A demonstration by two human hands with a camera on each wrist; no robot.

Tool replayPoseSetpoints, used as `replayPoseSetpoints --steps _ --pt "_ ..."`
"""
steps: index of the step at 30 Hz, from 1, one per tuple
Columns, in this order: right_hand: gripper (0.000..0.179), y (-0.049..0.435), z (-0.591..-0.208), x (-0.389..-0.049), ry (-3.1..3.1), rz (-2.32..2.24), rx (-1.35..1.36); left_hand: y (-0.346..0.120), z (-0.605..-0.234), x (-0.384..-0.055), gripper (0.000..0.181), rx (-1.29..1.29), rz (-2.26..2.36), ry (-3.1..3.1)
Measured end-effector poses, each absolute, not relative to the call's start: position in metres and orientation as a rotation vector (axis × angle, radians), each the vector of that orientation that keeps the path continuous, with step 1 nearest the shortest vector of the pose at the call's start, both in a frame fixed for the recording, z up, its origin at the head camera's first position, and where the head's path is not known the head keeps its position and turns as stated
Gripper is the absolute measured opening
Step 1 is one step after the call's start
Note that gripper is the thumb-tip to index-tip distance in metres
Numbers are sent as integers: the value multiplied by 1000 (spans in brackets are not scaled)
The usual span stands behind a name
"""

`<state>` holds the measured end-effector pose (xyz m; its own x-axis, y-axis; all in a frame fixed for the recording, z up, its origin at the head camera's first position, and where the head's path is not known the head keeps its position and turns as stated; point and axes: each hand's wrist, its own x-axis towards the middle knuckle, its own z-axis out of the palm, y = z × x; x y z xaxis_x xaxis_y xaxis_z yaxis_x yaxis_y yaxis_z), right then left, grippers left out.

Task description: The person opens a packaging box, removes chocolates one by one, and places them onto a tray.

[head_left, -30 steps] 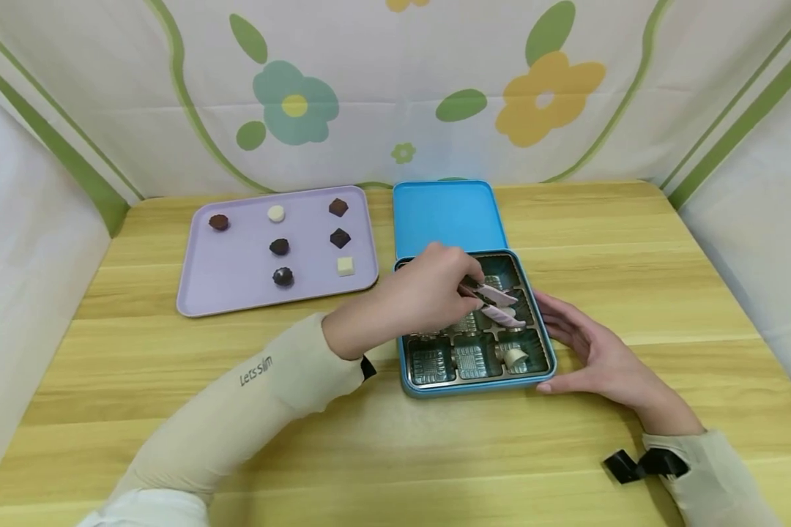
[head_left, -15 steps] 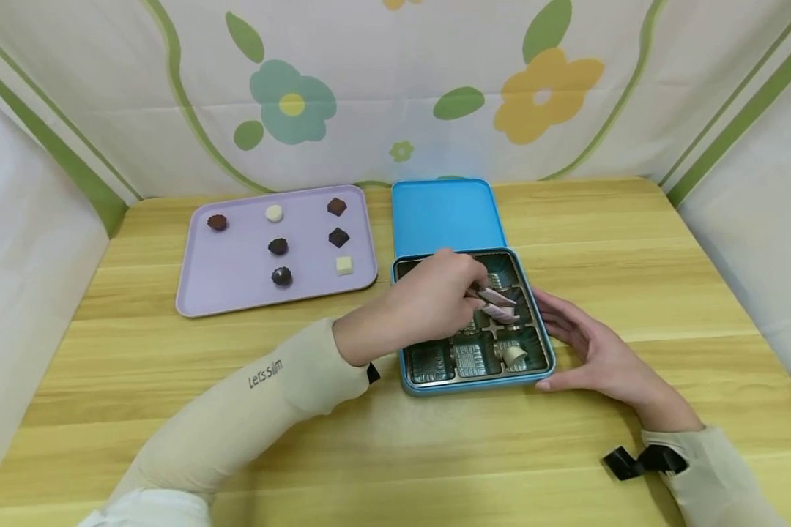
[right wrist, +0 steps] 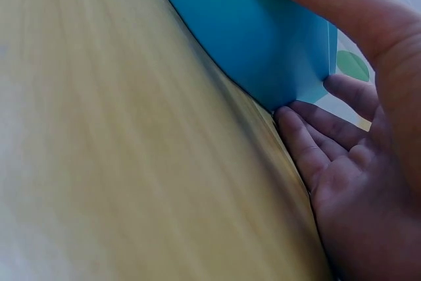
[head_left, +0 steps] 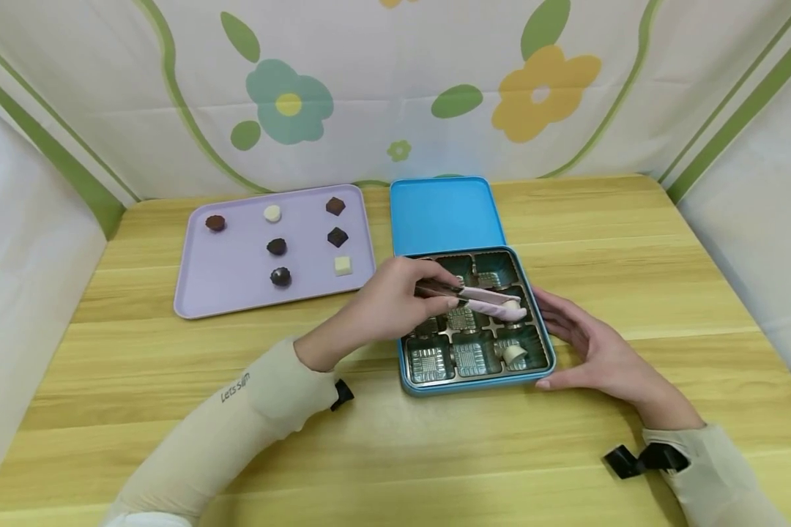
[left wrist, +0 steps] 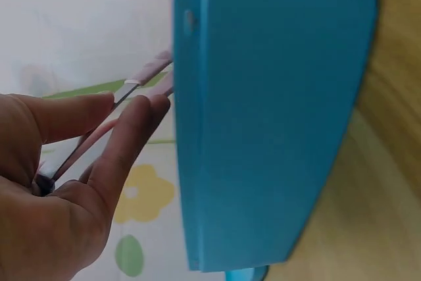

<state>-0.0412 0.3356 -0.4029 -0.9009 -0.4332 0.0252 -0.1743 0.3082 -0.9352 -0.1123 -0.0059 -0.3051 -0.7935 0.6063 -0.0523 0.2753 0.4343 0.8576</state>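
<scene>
My left hand pinches a pair of small tongs with pale pink striped tips, reaching over the blue tin. A whitish chocolate lies between the tong tips at the right middle compartment. Another cream, cup-shaped chocolate sits tilted in the front right compartment. In the left wrist view, thumb and fingers hold the tongs above the tin's rim, whose wall hides the tips. My right hand rests against the tin's right side, fingers extended along it and thumb at the front corner.
The tin's lid lies open behind it. A lilac tray at left bears several chocolates, among them a brown one, a white round one and a white square. A printed cloth hangs behind the table.
My left hand has drawn back to the left, so more of the tongs and the tin's back compartments show. The tips stay over the right middle compartment. The right hand has not moved.
</scene>
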Motion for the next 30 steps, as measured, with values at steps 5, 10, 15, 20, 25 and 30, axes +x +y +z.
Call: replayPoseSetpoints --steps 5,10,15,20,25,30 --pt "124 335 -402 -41 2334 -1641 -575 -12 -314 -112 21 708 1411 2294" --pt "124 332 -399 -42 2335 -1652 -590 -20 -317 -111 20 618 1513 2253" --pt "124 332 -398 -43 2350 -1648 -572 -29 -317 -110 23 542 1600 2201" --pt "124 332 -400 -43 2347 -1643 -577 -40 -318 -108 24 449 1711 2106" --pt "125 334 -401 -40 2326 -1659 -578 -56 -312 -100 26 408 1814 2069" --pt "124 333 -401 -41 2308 -1688 -605 -74 -304 -90 28 351 1926 2024"
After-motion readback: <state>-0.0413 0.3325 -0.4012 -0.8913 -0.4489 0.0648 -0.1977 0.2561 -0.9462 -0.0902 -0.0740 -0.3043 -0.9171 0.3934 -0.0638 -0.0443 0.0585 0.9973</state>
